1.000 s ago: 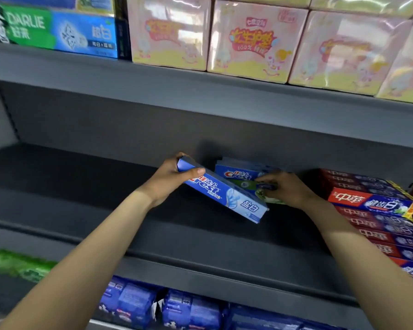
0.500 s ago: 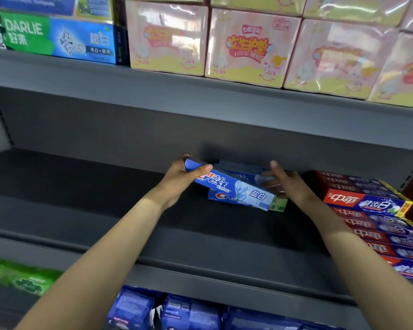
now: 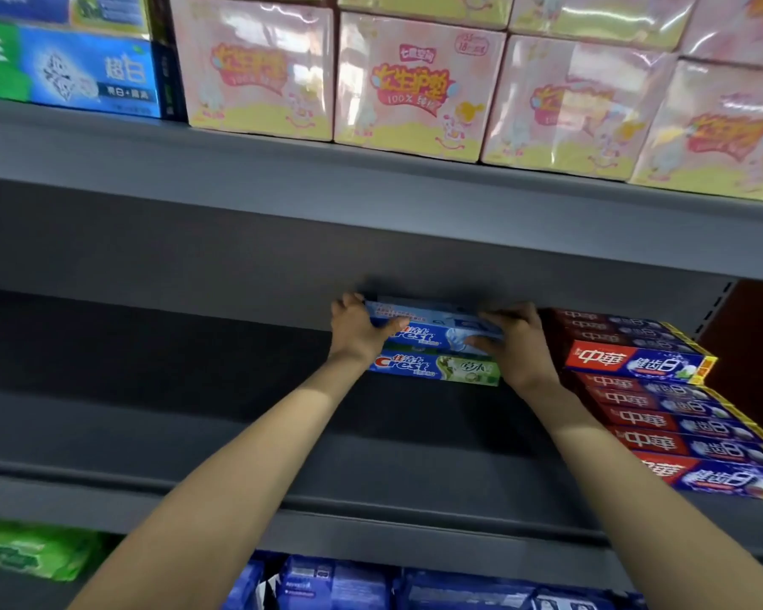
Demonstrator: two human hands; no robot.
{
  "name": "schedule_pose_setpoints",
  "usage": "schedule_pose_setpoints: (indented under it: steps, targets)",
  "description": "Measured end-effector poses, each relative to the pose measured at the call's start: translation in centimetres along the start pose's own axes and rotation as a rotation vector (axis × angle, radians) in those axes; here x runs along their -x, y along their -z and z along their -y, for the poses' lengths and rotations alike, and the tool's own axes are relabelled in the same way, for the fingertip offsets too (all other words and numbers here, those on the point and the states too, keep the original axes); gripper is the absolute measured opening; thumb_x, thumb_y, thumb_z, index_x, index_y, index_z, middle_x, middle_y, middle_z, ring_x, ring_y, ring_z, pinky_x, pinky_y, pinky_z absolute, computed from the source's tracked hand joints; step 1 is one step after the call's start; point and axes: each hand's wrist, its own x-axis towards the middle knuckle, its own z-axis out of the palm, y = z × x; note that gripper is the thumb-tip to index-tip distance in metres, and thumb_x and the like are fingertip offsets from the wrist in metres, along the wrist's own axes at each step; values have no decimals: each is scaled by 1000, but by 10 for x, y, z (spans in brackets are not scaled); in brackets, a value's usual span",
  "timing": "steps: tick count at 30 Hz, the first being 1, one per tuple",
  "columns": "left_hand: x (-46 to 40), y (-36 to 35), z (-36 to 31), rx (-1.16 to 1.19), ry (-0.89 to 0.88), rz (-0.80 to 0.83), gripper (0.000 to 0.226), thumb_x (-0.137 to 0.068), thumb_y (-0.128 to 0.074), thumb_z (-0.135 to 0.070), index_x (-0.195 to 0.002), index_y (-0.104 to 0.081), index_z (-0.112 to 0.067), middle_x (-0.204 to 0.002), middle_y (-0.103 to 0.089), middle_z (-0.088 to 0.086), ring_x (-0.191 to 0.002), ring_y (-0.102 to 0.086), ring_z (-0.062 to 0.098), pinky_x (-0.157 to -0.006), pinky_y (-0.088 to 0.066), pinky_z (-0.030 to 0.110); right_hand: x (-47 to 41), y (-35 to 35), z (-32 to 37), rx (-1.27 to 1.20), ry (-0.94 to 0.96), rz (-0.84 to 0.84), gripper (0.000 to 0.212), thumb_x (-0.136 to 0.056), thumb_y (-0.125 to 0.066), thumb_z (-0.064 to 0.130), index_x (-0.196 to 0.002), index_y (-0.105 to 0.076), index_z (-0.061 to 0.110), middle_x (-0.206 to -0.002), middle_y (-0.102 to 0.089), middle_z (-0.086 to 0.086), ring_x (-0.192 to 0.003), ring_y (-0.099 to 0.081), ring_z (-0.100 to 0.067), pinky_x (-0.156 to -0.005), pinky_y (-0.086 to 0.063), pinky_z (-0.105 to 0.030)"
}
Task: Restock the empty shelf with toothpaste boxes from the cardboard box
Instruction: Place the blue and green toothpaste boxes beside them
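Note:
A blue Crest toothpaste box (image 3: pixel 432 333) lies on top of a blue-and-green Crest box (image 3: pixel 437 368) at the back of the grey middle shelf (image 3: pixel 194 416). My left hand (image 3: pixel 357 332) grips the top box's left end, thumb across its front. My right hand (image 3: pixel 518 345) holds the right end of the same box, fingers curled over it. The cardboard box is not in view.
Red-and-blue toothpaste boxes (image 3: pixel 639 362) are stacked just right of my right hand. Pink packs (image 3: pixel 415 85) and Darlie boxes (image 3: pixel 84 72) fill the shelf above. Blue packs (image 3: pixel 340 583) and green packs (image 3: pixel 32 552) sit below. The middle shelf's left part is bare.
The blue Crest box, held tilted in my left hand, has been lowered flat onto the green Crest box at the back. My right hand moved onto its right end.

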Motion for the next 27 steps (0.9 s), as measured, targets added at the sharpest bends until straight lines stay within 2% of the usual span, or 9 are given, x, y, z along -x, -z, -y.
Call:
schedule_pose_setpoints:
  steps: [4,6,10,13,16,19,21,24,27]
  targets:
    - [7,-2,9,-10,-21,-3,58,-81,-73,-21,-126,-40,-4,-132,-44,13,-124,-45,25,-103,-37,30,14,-11,2,152,-7,-54,43,-85,-67,26,-125,-60,13,-130,-47,-9,-124,-44,-27,-103,-41,-36]
    - [6,4,14,-17,-23,37,52,-84,-70,-16,-126,-40,-8,-133,-48,12,-123,-49,23,-101,-40,30,15,-8,6,257,8,-30,43,-87,-64,28,-128,-58,17,-133,-47,-7,-125,-42,-27,-102,-41,-41]
    - [5,17,20,-46,-48,115,51,-87,-64,-10,-131,-39,-10,-134,-51,11,-123,-51,22,-98,-42,28,16,1,19,343,-14,61,43,-90,-59,27,-131,-53,18,-137,-42,-6,-129,-39,-25,-105,-36,-39]
    - [11,27,20,-132,-117,112,49,-90,-61,-12,-134,-39,-13,-135,-50,10,-123,-50,24,-99,-44,34,28,3,37,268,30,6,38,-88,-62,20,-125,-57,11,-132,-47,-9,-124,-43,-27,-102,-41,-39]
    - [23,41,17,-340,-300,82,39,-93,-54,-16,-130,-42,-14,-132,-52,9,-116,-55,25,-87,-47,36,43,0,59,120,30,-40,25,-87,-64,15,-111,-65,9,-118,-57,-11,-112,-53,-28,-90,-42,-31]
    - [42,55,8,-628,-450,52,38,-97,-45,-12,-134,-37,-12,-130,-52,11,-114,-54,30,-84,-45,39,60,-5,89,56,-24,10,33,-88,-61,13,-121,-59,8,-122,-57,-13,-113,-55,-29,-91,-41,-30]
    - [60,69,4,-745,-444,58,42,-97,-41,-9,-138,-32,-12,-132,-51,13,-115,-53,34,-86,-44,42,77,-11,111,30,-23,28,41,-88,-59,11,-128,-51,7,-123,-55,-15,-113,-54,-30,-93,-40,-31]
    - [93,98,16,-737,-470,69,35,-96,-43,-15,-130,-43,-13,-125,-56,11,-109,-56,33,-83,-46,40,110,-20,144,13,25,45,41,-85,-57,10,-126,-51,11,-116,-58,-17,-104,-56,-32,-87,-45,-35]
    - [136,135,42,-603,-444,69,21,-94,-45,-23,-112,-53,-16,-112,-63,5,-103,-59,29,-77,-47,37,149,-29,178,-8,55,127,25,-88,-55,14,-113,-60,13,-102,-66,-11,-91,-59,-26,-82,-46,-33]
